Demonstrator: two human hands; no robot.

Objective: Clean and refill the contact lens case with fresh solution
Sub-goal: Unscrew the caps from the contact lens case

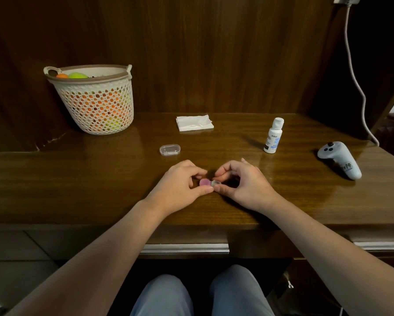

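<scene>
A small contact lens case (209, 183) lies low on the wooden desk (100, 179), near its front edge. Its left side shows a pink cap, its right side is clear. My left hand (180, 185) pinches the pink end between thumb and fingers. My right hand (241, 181) pinches the clear end, fingers curled over it. A white solution bottle (273, 136) with its cap on stands upright to the right, behind my right hand. A folded white tissue (194, 123) lies at the back of the desk.
A small clear plastic box (169, 149) sits just behind my left hand. A white mesh basket (93, 99) with orange and green items stands at the back left. A white controller (338, 159) lies at the right; a white cable (355, 76) hangs behind it.
</scene>
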